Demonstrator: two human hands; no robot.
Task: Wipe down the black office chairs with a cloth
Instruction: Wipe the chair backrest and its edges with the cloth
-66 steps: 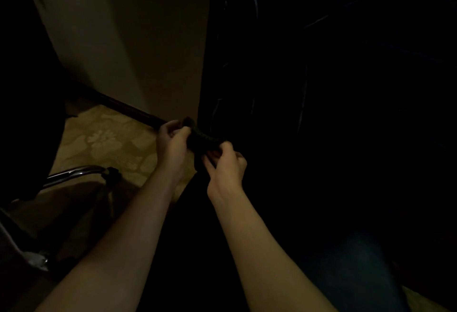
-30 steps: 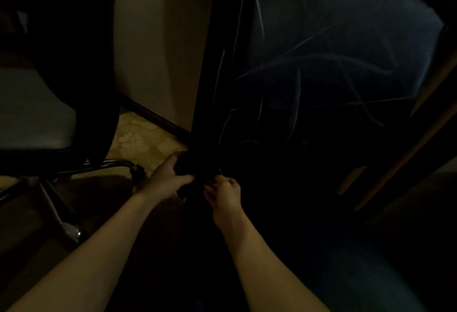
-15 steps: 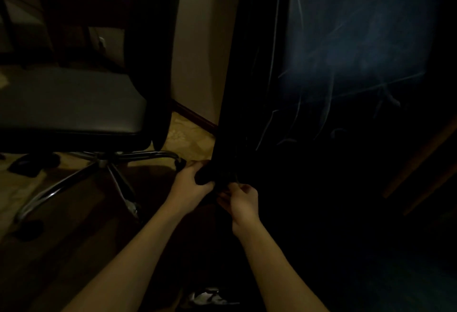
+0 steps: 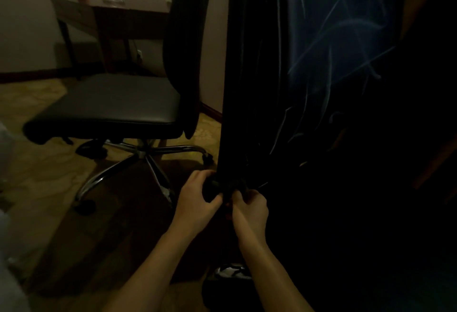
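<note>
The scene is very dim. A dark bunched cloth sits between my two hands, low against the back of a tall black office chair that fills the right side. My left hand grips the cloth's left end with curled fingers. My right hand pinches its right end, just below the chair's back edge. A second black office chair with a padded seat and a chrome star base stands at the left, apart from both hands.
A dark wooden desk stands against the far wall, behind the left chair. Patterned carpet covers the floor. A light-coloured shoe shows under my right forearm. Something pale and blurred fills the left edge.
The view has swung left and up, bringing the second chair and the desk into sight. Both hands stay on the cloth, low at the near chair's back.
</note>
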